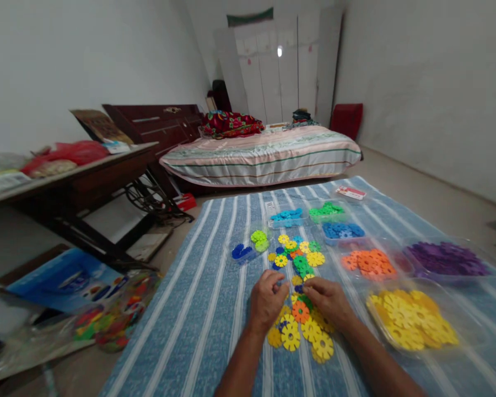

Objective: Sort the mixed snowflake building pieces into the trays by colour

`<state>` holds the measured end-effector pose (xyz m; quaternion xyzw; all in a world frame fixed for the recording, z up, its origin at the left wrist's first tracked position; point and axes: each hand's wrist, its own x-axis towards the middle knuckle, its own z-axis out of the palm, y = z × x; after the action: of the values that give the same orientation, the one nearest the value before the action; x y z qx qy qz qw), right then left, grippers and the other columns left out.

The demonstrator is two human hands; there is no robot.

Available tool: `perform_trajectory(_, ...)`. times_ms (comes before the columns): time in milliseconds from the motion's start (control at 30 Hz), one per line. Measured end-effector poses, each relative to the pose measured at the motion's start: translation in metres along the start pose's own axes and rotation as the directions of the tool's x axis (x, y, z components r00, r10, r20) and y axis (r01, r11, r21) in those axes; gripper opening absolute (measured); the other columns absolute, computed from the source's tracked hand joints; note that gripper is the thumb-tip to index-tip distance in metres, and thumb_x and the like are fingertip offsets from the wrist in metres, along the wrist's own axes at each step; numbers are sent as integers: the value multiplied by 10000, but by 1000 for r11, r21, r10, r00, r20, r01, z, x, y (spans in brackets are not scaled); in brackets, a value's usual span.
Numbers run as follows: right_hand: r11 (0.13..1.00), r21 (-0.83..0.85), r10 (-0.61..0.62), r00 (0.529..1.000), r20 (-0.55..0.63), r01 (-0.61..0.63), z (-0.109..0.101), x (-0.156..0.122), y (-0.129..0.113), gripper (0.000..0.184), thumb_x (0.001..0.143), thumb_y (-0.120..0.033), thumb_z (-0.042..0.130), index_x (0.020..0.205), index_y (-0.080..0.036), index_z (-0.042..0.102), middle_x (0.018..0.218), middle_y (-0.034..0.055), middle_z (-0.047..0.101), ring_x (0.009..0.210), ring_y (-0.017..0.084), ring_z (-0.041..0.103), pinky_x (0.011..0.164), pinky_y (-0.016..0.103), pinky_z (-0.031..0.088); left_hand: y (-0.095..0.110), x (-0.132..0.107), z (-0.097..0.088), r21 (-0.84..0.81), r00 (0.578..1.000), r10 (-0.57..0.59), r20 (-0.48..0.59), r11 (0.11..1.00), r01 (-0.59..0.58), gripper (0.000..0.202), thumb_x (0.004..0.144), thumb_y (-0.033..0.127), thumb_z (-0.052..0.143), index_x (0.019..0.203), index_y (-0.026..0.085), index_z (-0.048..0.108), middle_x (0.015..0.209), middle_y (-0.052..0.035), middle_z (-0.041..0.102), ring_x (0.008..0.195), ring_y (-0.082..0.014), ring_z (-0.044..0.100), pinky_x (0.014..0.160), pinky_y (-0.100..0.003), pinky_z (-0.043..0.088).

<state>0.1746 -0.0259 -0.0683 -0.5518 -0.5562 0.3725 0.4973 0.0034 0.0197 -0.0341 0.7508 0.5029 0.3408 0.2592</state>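
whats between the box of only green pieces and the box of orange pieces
In the head view, a box of blue pieces lies between them.

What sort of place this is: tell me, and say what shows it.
Probably a bedroom in a home: a bed with a dark headboard stands beyond the striped cloth, and a tall white wardrobe stands behind it.

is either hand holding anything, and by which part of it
The right hand seems to pinch a dark blue piece by its edge; whether the left hand holds anything cannot be told.
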Motion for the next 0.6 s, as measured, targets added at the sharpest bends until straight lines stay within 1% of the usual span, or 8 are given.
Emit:
perform_trajectory(67,1000,9,-4,1000,11,4,0,1,1,262,800,-379,529,698,-180,665,649,8,600,640,154,530,601,251,400,10,2,4,2,996,28,87,1000,-28,145,773,252,576,848,187,682,863,-31,647,646,-111,552,652,-237,459)
perform_trajectory(167,1000,23,-9,1000,11,9,0,1,0,265,803,-380,531,685,-181,660,616,-3,578,609,144,516,581,243,389,19,5,10,1,981,40,191,999,-41,137,771,196,550,772,187,687,787,-23,650,683,-122,575,664,-233,450)
perform_trajectory(267,1000,19,-20,1000,-20,20,-1,2,-1,277,809,-383,528,671,-176,650,594,-9,557,582,134,495,558,237,374,21,10,12,-2,974,25,226,1000,-25,168,779,178,520,695,177,666,718,-12,641,690,-122,584,670,-225,443)
perform_trajectory(333,1000,19,-18,999,-33,19,-1,3,-2,286,821,-390,516,699,-174,658,600,-9,558,582,131,493,555,236,374,22,17,6,23,975,37,221,999,-43,177,786,192,512,679,173,651,702,-8,636,680,-121,580,666,-225,437)
perform_trajectory(400,999,33,0,999,-42,1,-1,3,-1,298,828,-404,508,732,-171,666,592,-13,546,567,126,484,541,233,366,22,29,-9,98,979,71,192,991,-91,195,801,211,498,673,172,639,696,-10,628,689,-126,579,673,-229,430)
perform_trajectory(500,996,82,49,997,-58,-44,0,4,0,306,816,-420,522,731,-164,667,564,-22,520,533,116,470,509,228,352,21,59,-45,298,990,97,105,946,-124,223,831,233,464,712,172,643,743,-28,642,746,-138,593,710,-232,424)
perform_trajectory(567,989,128,82,994,-74,-72,1,5,1,304,800,-424,535,716,-163,665,551,-25,516,508,110,464,492,226,350,18,83,-70,483,995,50,88,872,-87,237,846,238,443,761,181,657,817,-41,673,791,-148,604,721,-236,417)
perform_trajectory(600,985,148,98,992,-82,-85,1,6,1,301,792,-424,541,710,-162,665,540,-28,514,493,106,456,483,224,347,17,95,-81,584,997,3,79,810,-49,242,851,237,434,788,188,663,851,-45,686,818,-156,608,726,-240,412)
